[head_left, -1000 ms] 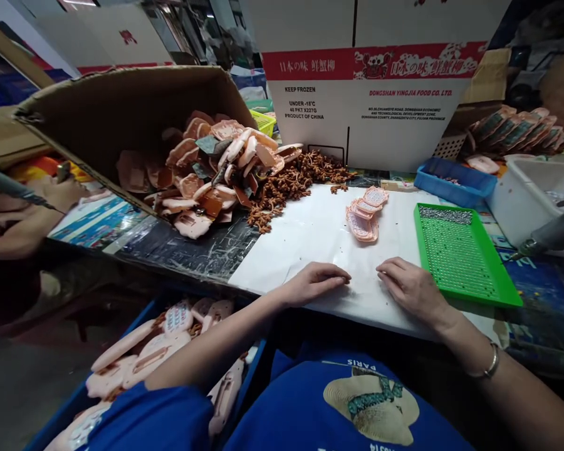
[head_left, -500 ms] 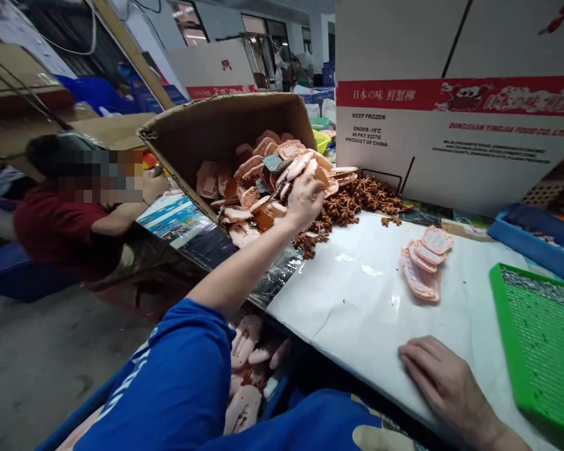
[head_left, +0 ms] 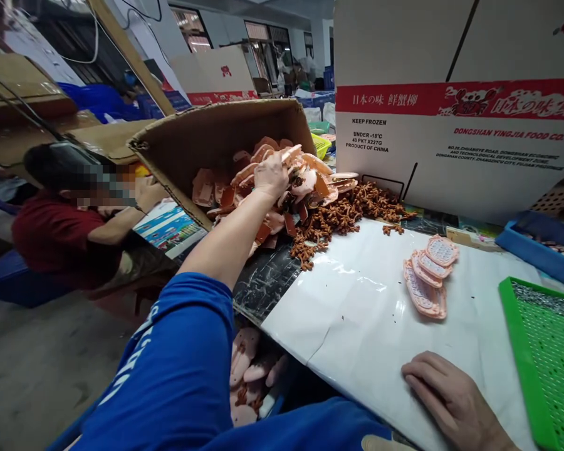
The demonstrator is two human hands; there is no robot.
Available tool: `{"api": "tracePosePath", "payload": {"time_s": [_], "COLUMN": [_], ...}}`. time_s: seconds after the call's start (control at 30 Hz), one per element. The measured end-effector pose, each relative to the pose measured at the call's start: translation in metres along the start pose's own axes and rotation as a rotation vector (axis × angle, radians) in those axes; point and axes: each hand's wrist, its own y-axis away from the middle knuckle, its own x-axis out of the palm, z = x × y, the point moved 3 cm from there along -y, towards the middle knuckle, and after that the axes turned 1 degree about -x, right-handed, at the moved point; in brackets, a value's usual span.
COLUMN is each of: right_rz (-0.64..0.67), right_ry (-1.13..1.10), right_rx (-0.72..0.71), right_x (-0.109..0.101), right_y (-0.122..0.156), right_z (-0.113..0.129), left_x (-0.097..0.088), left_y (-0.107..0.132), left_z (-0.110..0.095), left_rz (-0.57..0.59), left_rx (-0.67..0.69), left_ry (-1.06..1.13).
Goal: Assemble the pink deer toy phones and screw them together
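Observation:
My left hand [head_left: 271, 176] reaches into a tipped cardboard box [head_left: 169, 147] and is closed, its fingers bent down onto a heap of pink plastic casings [head_left: 305, 181]. The fingertips are partly hidden among the casings. Flat brown pieces [head_left: 323, 186] lie mixed into the heap. Small brown branching parts [head_left: 331, 216] are piled at the box's mouth. On the white work surface [head_left: 338, 313], a few oval pink casings [head_left: 427, 279] overlap in a short row. My right hand [head_left: 444, 391] lies on the surface nearer to me, fingers loosely stretched and holding nothing.
A green tray [head_left: 545, 363] with small metal bits stands at the right, behind it a blue tray [head_left: 545, 250]. A big white carton [head_left: 404, 125] walls off the back. Below the edge, more pink casings [head_left: 254, 369] fill a bin. A co-worker [head_left: 70, 219] sits at the left.
My left hand has moved left and deeper into the box, and casings in the heap have shifted. My right hand has stayed on the surface. The view has turned slightly.

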Motion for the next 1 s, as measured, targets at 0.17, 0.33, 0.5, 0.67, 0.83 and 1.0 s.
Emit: {"api": "tracePosePath", "payload": {"time_s": [0.17,0.33,0.5,0.67,0.83,1.0], "right_rz": [0.009,-0.027,-0.226,-0.334,-0.057,-0.099], "right_ry": [0.020,-0.062,-0.262,-0.748,-1.182,-0.962], "right_rx": [0.000,0.046,0.322,0.376,0.458,0.553], "right_x": [-0.001,-0.005,-0.017,-0.022,-0.016,-0.017], "right_y": [-0.001,0.000,-0.002,-0.016,-0.011,0.026], "right_z": [0.002,0.002,-0.008,0.000,0.015,0.011], "left_x": [-0.041,-0.089,-0.131,-0.142,-0.102,-0.046], "left_y": [0.011,0.052,0.125,0.215,0.275,0.300], "left_z": [0.004,-0.016,-0.055,-0.100,-0.121,-0.125], "left_rz": [-0.147,-0.314,-0.298,0.186,0.680,0.898], "left_rx": [0.035,0.197,0.426,0.472,0.286,0.157], "left_ry": [0.090,0.216,0.485,0.861,1.233,1.280]}}
